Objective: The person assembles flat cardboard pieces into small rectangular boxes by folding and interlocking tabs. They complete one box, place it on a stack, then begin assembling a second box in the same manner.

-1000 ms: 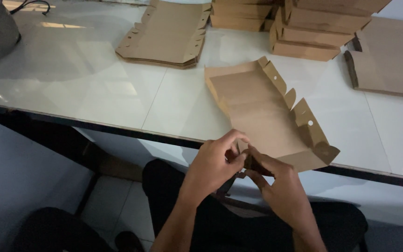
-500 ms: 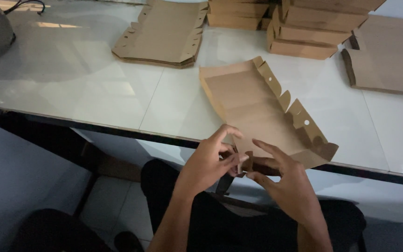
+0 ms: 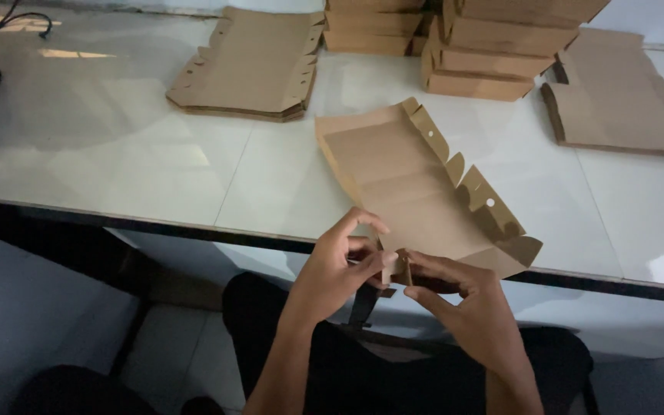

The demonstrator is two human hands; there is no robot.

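— How does the box blank lie?

— Its long axis runs diagonally, from the far left toward the near right, and its near end overhangs the edge of the worktop. The notched side flaps along its right edge stand up.

— And the hands?

— The left hand and right hand meet at the near end, each grip narrow, fingers pinched on a small tab of the blank.

— What surrounds it?

— A stack of flat blanks lies beyond to the left, folded boxes are piled at the back, and another flat pile sits at the right. Nothing blocks the hands.

— Its look?

— Plain brown cardboard, creased, with small round holes in the flaps.
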